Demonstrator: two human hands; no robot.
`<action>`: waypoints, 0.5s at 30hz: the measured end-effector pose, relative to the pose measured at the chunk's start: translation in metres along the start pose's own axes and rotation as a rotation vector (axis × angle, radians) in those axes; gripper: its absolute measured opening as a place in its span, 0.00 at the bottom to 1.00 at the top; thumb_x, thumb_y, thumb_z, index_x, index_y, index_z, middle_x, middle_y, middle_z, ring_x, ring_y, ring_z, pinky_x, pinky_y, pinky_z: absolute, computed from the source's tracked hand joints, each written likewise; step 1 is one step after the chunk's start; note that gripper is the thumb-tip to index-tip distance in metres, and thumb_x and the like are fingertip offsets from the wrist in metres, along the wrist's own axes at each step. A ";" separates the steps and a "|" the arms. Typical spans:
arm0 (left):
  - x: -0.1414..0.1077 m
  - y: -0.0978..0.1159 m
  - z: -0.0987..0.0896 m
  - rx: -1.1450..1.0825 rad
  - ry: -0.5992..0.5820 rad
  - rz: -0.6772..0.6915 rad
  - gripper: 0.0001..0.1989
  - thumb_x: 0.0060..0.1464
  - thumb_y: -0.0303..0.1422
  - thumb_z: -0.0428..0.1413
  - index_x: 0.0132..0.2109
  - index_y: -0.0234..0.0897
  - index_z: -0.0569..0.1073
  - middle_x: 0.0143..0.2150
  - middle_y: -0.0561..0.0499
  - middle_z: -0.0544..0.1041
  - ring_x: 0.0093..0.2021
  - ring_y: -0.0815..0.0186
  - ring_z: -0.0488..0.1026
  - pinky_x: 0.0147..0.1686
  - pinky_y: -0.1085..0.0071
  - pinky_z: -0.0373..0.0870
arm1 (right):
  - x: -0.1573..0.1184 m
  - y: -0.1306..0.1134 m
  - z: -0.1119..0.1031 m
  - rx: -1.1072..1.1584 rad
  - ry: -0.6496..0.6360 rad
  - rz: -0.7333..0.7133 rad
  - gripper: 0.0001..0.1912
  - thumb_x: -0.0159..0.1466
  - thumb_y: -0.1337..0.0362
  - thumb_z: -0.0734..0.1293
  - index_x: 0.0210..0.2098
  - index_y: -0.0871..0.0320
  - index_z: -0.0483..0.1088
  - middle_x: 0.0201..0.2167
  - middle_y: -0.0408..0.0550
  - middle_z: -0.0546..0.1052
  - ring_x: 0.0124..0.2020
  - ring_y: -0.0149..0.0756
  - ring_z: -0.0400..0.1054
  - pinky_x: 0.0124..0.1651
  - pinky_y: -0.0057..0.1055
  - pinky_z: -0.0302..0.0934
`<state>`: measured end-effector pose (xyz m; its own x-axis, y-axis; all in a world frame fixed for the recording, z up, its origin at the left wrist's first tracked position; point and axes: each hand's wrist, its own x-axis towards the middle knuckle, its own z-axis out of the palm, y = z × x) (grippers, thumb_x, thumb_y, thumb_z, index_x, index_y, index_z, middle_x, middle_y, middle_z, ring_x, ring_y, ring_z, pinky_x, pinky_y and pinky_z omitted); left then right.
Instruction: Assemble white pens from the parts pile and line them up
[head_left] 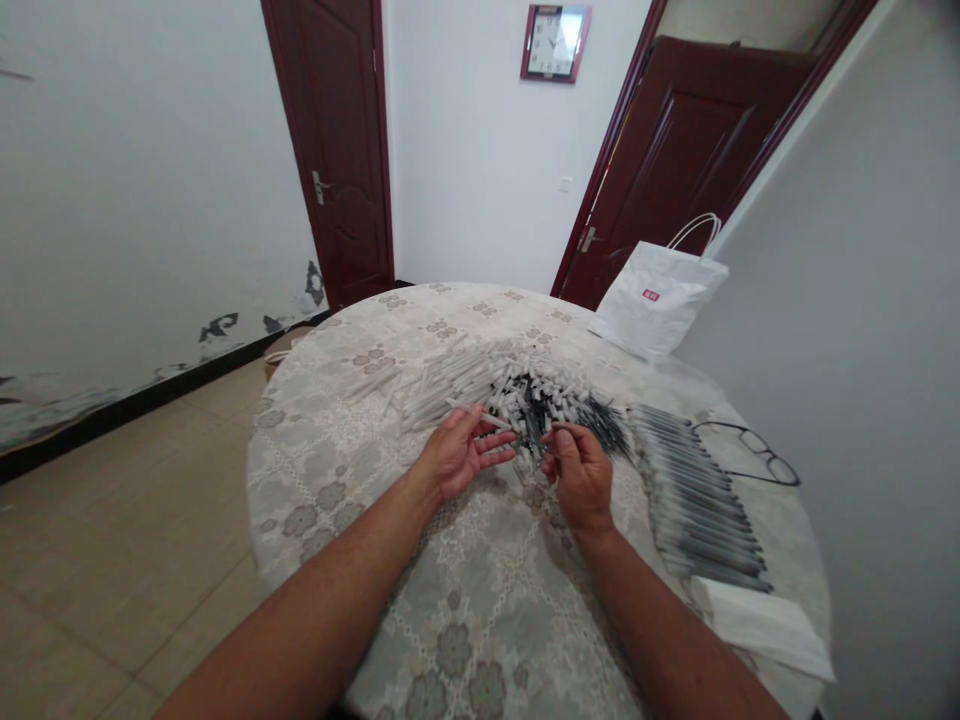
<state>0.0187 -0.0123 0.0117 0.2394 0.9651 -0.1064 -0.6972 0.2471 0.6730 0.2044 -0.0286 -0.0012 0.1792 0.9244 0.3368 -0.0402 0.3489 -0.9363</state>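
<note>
container: white bag (pixel 660 300), standing at the far right of the round table (pixel 465 580), small red label on the front, two pale loop handles (pixel 694 233) up. walls opaque; contents not visible. flat white item (pixel 765 625) near the right edge, bag or cloth, cannot tell which.

loose stock lies directly on the patterned cloth. slender tubes (pixel 454 385): whitish, straight, roughly parallel, heaped beyond the left hand (pixel 466 455). short white pieces (pixel 574 385) heaped to their right, mixed with black pieces (pixel 531 395). thin dark rods (pixel 609 425) fan out beyond the right hand (pixel 583 475), tips toward the row.

row of grey pen-like sticks (pixel 709 500): side by side on the right of the table, dark at the right ends, paler at the left; blurred. dark-framed glasses (pixel 750 455) just beside it.

left hand: thumb and forefinger hold one whitish tube (pixel 484 414), slanting, above the near edge of the heap; other fingers spread. right hand: thumb and fingers drawn together in a narrow pinch, just beside the left fingertips; cannot tell what, if anything, it grips.
</note>
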 end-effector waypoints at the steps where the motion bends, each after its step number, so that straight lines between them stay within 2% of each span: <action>1: -0.001 -0.001 0.001 0.019 -0.026 -0.006 0.15 0.56 0.40 0.62 0.42 0.38 0.65 0.41 0.44 0.79 0.42 0.52 0.81 0.42 0.50 0.79 | -0.001 0.000 0.001 -0.026 -0.009 0.010 0.17 0.67 0.50 0.64 0.45 0.57 0.70 0.34 0.45 0.76 0.21 0.27 0.65 0.19 0.25 0.58; 4: -0.005 -0.007 0.004 0.096 -0.126 -0.071 0.15 0.56 0.39 0.63 0.44 0.38 0.67 0.46 0.41 0.80 0.41 0.54 0.81 0.40 0.55 0.79 | -0.005 -0.001 0.004 -0.156 -0.118 0.013 0.21 0.70 0.48 0.59 0.48 0.57 0.71 0.38 0.48 0.77 0.26 0.31 0.68 0.24 0.26 0.61; 7: -0.009 -0.014 0.007 0.160 -0.197 -0.187 0.15 0.55 0.36 0.64 0.45 0.36 0.69 0.42 0.40 0.81 0.38 0.56 0.82 0.37 0.59 0.80 | -0.009 -0.003 0.005 -0.276 -0.272 -0.048 0.23 0.71 0.48 0.55 0.50 0.55 0.73 0.45 0.50 0.78 0.40 0.37 0.73 0.38 0.31 0.68; 9: -0.011 -0.016 0.008 0.176 -0.215 -0.243 0.14 0.55 0.34 0.64 0.45 0.34 0.71 0.40 0.39 0.81 0.36 0.57 0.82 0.36 0.61 0.80 | -0.010 -0.003 0.004 -0.270 -0.362 -0.066 0.24 0.71 0.48 0.54 0.52 0.54 0.73 0.48 0.50 0.77 0.48 0.40 0.72 0.45 0.34 0.68; 10: -0.010 -0.015 0.009 0.169 -0.212 -0.251 0.13 0.56 0.34 0.63 0.44 0.33 0.72 0.40 0.39 0.81 0.36 0.57 0.82 0.36 0.61 0.80 | -0.009 -0.003 0.004 -0.241 -0.384 -0.055 0.24 0.71 0.47 0.54 0.53 0.53 0.72 0.49 0.50 0.77 0.47 0.40 0.72 0.43 0.33 0.68; 12: -0.008 -0.012 0.008 0.119 -0.175 -0.224 0.10 0.57 0.33 0.62 0.41 0.33 0.72 0.40 0.38 0.81 0.37 0.56 0.82 0.37 0.61 0.80 | -0.005 -0.001 0.001 -0.163 -0.360 -0.007 0.28 0.70 0.44 0.52 0.56 0.54 0.69 0.47 0.51 0.77 0.37 0.36 0.73 0.31 0.29 0.66; 14: -0.004 -0.004 0.005 0.021 -0.096 -0.154 0.07 0.58 0.32 0.61 0.39 0.33 0.72 0.39 0.40 0.82 0.38 0.57 0.82 0.39 0.60 0.80 | 0.003 0.001 -0.006 -0.120 -0.243 0.031 0.29 0.70 0.44 0.51 0.56 0.57 0.68 0.43 0.51 0.77 0.26 0.31 0.69 0.22 0.26 0.57; 15: -0.002 0.001 0.003 -0.042 -0.040 -0.110 0.06 0.59 0.31 0.60 0.39 0.33 0.72 0.37 0.42 0.82 0.37 0.58 0.82 0.39 0.60 0.80 | 0.007 0.001 -0.010 -0.140 -0.170 0.032 0.29 0.70 0.44 0.52 0.55 0.58 0.68 0.41 0.50 0.77 0.23 0.30 0.67 0.21 0.25 0.55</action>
<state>0.0198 -0.0140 0.0152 0.3422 0.9279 -0.1481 -0.6927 0.3556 0.6274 0.2151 -0.0232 -0.0010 0.0109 0.9514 0.3076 0.0962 0.3052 -0.9474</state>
